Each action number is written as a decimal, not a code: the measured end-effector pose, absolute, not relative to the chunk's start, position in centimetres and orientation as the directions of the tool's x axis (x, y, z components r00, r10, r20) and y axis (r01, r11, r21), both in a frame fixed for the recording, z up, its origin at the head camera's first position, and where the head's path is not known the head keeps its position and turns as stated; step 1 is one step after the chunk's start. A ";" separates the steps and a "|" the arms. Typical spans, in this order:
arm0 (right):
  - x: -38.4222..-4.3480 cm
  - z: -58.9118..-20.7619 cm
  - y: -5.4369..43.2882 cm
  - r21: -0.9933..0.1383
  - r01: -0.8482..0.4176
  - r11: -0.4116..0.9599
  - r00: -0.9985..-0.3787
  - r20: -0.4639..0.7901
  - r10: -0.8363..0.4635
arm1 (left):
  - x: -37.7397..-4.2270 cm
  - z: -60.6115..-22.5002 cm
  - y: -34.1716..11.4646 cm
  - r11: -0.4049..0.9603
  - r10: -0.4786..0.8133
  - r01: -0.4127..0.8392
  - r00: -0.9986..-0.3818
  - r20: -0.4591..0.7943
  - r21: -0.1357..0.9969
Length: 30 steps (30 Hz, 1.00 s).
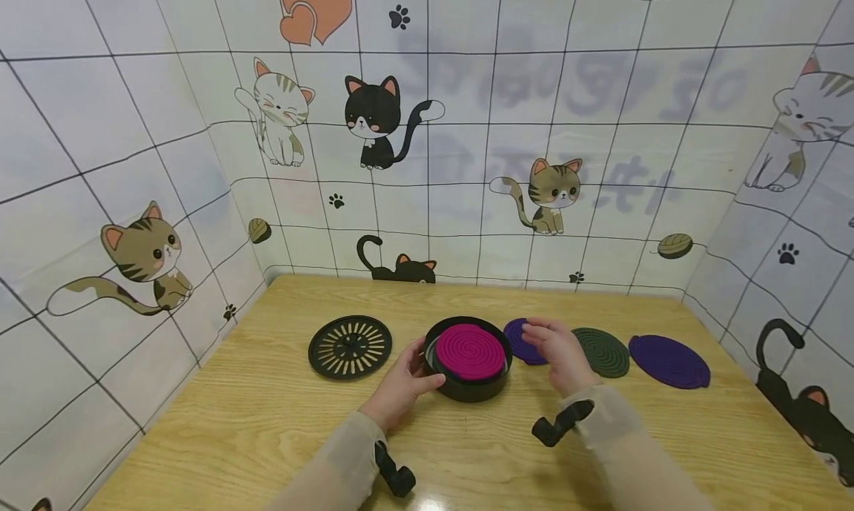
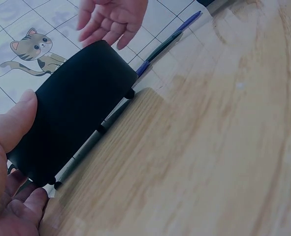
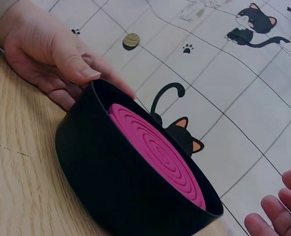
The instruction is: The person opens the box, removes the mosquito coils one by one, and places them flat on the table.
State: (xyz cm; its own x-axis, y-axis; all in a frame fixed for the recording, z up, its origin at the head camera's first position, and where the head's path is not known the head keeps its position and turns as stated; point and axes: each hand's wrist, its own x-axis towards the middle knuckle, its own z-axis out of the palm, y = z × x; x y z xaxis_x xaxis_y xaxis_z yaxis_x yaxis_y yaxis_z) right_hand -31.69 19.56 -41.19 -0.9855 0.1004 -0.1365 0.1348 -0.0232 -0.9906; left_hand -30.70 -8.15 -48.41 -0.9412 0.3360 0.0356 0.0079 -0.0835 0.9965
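A pink mosquito coil (image 1: 470, 351) lies inside a round black mosquito coil holder (image 1: 472, 391), a little below its rim. My left hand (image 1: 400, 385) grips the holder's left side, thumb on the outer wall and fingers around the far side and underneath. Small feet show below the holder in the left wrist view. To the right of the holder, my right hand (image 1: 559, 354) is held with its fingers loosely extended and nothing in them. It overlaps a purple coil (image 1: 520, 340) in the head view. The slotted black lid (image 1: 350, 348) rests on the table, left of the holder.
Farther right on the wooden table (image 1: 267, 437) lie a dark green coil (image 1: 603, 351) and another purple coil (image 1: 669, 361). A cat-patterned wall covering (image 1: 460, 147) rises behind the table and along both sides.
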 end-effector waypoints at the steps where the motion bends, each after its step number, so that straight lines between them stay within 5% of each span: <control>1: -31.8 -41.2 19.3 -0.991 0.133 -0.007 -0.987 -0.133 0.089 | -30.7 -48.4 -8.2 -0.081 0.335 0.007 -0.942 0.034 0.997; 12: -32.4 -40.5 15.7 -0.998 0.057 0.027 -0.998 -0.058 -0.021 | -30.8 -48.5 -8.2 -0.087 0.338 0.012 -0.940 0.041 0.996; 21: -32.9 -40.8 13.9 -0.976 0.084 0.199 -0.996 -0.084 0.012 | -30.8 -48.5 -8.2 -0.060 0.330 0.007 -0.943 0.027 0.998; 30: -33.4 -41.2 13.3 -0.974 0.117 0.192 -0.993 -0.108 0.054 | -30.8 -48.4 -8.1 -0.068 0.334 0.011 -0.942 0.033 0.998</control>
State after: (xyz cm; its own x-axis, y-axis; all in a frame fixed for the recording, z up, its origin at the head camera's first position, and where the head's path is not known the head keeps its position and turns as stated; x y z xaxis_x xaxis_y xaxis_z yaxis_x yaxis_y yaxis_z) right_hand -33.40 13.26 -41.18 -0.9927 0.0539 -0.1083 0.1167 0.1923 -0.9744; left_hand -30.77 -8.13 -48.42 -0.9421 0.3338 0.0331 0.0111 -0.0678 0.9976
